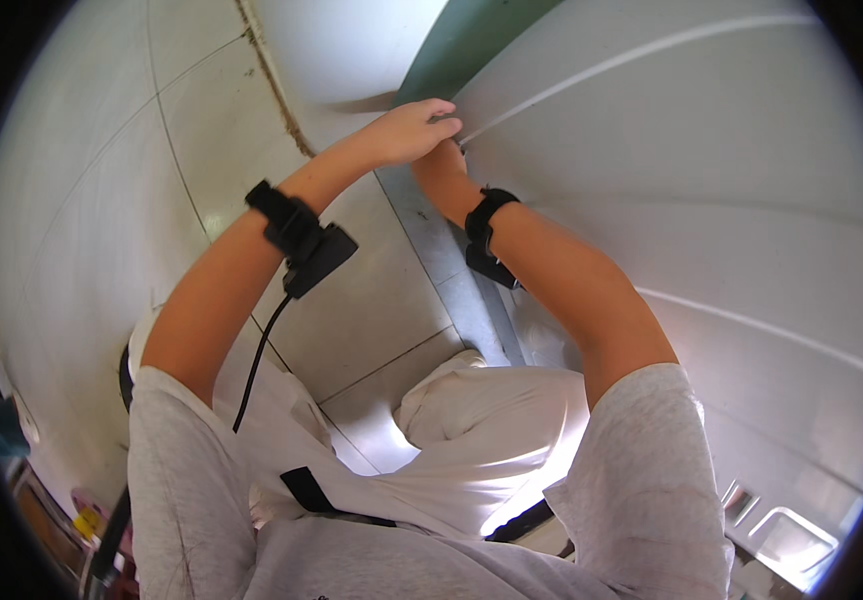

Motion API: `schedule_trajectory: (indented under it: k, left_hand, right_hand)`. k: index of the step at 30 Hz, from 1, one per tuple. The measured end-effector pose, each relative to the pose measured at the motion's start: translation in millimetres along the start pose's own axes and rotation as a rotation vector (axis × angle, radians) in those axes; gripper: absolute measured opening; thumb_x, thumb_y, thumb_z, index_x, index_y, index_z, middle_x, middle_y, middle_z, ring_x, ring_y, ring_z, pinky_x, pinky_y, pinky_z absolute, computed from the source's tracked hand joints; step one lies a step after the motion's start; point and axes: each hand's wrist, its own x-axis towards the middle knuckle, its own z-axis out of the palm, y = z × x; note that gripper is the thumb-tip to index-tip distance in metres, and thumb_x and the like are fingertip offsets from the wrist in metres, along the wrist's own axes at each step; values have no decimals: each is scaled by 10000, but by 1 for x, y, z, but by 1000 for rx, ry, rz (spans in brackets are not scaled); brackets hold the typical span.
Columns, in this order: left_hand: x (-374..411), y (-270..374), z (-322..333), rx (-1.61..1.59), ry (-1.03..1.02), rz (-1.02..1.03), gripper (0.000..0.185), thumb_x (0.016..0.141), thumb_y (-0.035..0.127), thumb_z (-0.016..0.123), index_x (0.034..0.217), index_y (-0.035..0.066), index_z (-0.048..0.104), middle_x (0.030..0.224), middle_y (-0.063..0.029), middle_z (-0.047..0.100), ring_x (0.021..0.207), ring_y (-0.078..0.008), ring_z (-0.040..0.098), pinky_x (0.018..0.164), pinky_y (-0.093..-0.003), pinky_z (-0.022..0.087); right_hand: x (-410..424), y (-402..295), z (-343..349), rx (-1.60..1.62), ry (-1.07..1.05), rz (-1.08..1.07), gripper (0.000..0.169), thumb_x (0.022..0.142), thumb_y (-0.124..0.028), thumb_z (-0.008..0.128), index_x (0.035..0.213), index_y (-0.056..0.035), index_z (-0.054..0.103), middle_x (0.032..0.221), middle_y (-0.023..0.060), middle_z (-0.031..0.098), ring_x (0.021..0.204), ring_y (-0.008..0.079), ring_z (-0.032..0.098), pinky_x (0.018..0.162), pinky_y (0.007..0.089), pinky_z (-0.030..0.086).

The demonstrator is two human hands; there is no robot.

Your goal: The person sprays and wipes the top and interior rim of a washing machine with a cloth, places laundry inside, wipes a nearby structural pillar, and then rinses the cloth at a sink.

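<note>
My left hand (420, 131) reaches across at the upper middle, palm down, its fingers slightly bent beside the edge of a large white panel (626, 150). Beneath and behind it lies my right hand (440, 159), mostly covered by the left one, so its fingers and anything in them cannot be seen. Both are near a green strip (469, 52) and the upper end of a grey threshold strip (469, 307). Black straps with small black devices sit on both forearms; a cable runs from the left device (320, 259).
Large tiles (371, 277) cover the floor between the white panel at right and a pale surface at left. A brown-stained joint (278, 90) runs at upper left. A metal-framed fitting (791, 544) is at lower right, and assorted objects stand at lower left.
</note>
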Motion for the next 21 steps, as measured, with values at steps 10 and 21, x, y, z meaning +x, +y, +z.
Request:
schedule_trajectory:
  k: [10, 21]
  left_hand:
    - [-49, -65, 22, 156, -15, -132, 491, 881, 452, 461, 1063, 23, 615, 1080, -147, 613, 1024, -287, 549, 883, -357, 411]
    - [-106, -147, 117, -57, -92, -293, 499, 896, 453, 444, 886, -26, 584, 886, -206, 625, 824, -355, 574, 746, -425, 438]
  right_hand:
    - [-26, -33, 10, -122, -49, -400, 259, 822, -154, 525, 1020, -53, 657, 1063, 83, 605, 1117, 236, 482, 932, 350, 378]
    - [-195, -111, 117, 67, -293, -737, 223, 808, -194, 523, 933, -107, 686, 961, 11, 627, 1025, 207, 507, 891, 312, 395]
